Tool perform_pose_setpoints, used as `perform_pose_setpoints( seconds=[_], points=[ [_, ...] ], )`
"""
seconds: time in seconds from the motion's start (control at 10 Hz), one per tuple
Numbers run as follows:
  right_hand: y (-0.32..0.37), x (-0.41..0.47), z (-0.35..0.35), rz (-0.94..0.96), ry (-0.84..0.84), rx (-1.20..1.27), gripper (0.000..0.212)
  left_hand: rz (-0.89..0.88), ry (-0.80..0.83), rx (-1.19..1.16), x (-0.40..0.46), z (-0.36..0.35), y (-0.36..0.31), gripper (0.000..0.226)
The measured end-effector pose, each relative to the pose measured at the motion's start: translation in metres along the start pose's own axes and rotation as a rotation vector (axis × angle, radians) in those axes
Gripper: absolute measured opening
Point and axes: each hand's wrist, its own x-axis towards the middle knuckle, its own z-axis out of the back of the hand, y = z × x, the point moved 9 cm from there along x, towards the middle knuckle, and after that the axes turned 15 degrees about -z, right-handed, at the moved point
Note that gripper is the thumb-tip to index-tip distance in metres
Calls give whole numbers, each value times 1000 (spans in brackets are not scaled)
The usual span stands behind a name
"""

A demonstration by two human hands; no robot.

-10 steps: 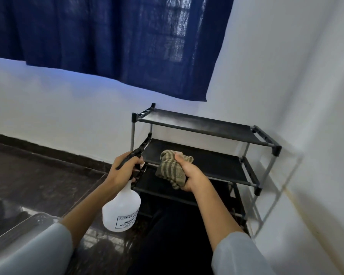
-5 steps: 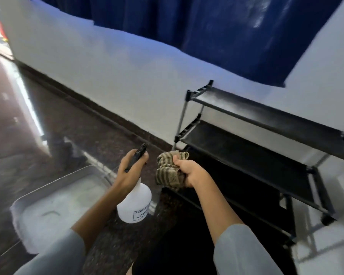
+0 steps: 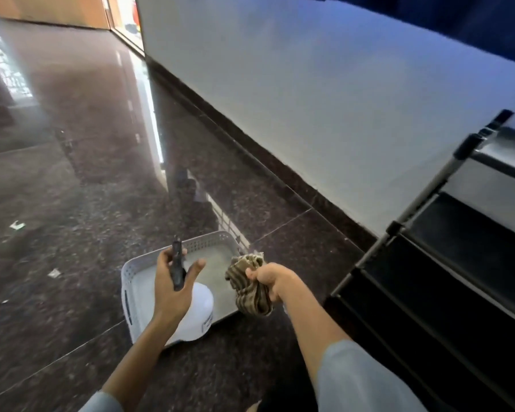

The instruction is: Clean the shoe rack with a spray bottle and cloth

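My left hand (image 3: pixel 170 283) holds the spray bottle (image 3: pixel 198 312) by its neck, thumb stretched out; the black trigger head sticks up past my fingers. The white bottle body hangs low over the near end of a white perforated tray (image 3: pixel 208 242) on the floor. My right hand (image 3: pixel 272 279) grips a bunched brown striped cloth (image 3: pixel 250 292) just right of the bottle, above the tray's right edge. The black shoe rack (image 3: pixel 458 251) with grey posts stands at the right against the white wall, away from both hands.
Dark polished stone floor (image 3: pixel 72 203) spreads to the left and ahead, with a few small white scraps on it. A dark skirting runs along the white wall (image 3: pixel 309 99). A blue curtain hangs at the top right.
The view has swung left, away from the rack. Both hands have moved left and down with the bottle and cloth, and now sit over the white tray.
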Motion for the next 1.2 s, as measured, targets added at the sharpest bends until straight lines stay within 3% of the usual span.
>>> perform_pose_setpoints(
  seconds=[0.1, 0.2, 0.3, 0.5, 0.7, 0.9, 1.1, 1.2],
  points=[
    [17, 47, -27, 19, 1, -94, 31, 4, -68, 77, 12, 13, 40, 45],
    [36, 89, -48, 4, -17, -254, 47, -15, -124, 118, 25, 14, 71, 49],
    [54, 119, -60, 72, -81, -379, 45, -43, -184, 127, 34, 13, 91, 50],
    [59, 163, -92, 144, 20, -374, 52, -25, -246, 197, 39, 31, 141, 55],
    [43, 199, -84, 162, -143, -407, 60, -1, -254, 245, 31, 42, 170, 52],
    [22, 193, -67, 369, -338, -622, 68, 6, -233, 313, 18, 32, 170, 47],
    [7, 157, -74, 493, -440, -823, 66, 59, -191, 363, 16, 32, 163, 66],
    [7, 126, -89, 602, -439, -931, 68, 226, -221, 331, 4, 36, 168, 89]
  ],
)
